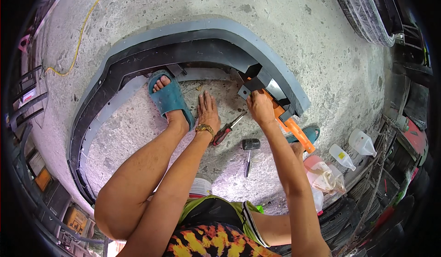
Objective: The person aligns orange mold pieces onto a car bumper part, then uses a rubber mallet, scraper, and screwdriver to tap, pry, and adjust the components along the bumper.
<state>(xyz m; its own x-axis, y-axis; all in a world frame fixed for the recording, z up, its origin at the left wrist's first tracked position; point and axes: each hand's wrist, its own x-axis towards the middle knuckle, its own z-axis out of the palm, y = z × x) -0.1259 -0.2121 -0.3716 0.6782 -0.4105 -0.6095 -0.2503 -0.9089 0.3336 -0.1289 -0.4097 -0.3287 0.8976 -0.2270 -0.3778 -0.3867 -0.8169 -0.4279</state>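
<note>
A long curved fender flare (209, 46), black with a grey outer edge, lies on the concrete floor in front of me. My left hand (209, 114) rests palm down on the floor inside its curve, fingers stretched out and holding nothing. My right hand (261, 108) is closed beside a black bracket (263, 79) at the flare's right end; what its fingers grip is hidden. A long orange bar (296, 134) runs under that end, right by my right hand. Between my hands lies a screwdriver (222, 134) with a red and black handle. Nearer me is a black-headed mallet (251, 144).
My left foot in a teal slipper (170, 96) stands inside the curve; the other slipper (312, 133) is beside the orange bar. White plastic bottles (362, 142) lie at the right. A plastic-wrapped tire (363, 11) stands far right. A yellow cord (83, 25) crosses the floor far left.
</note>
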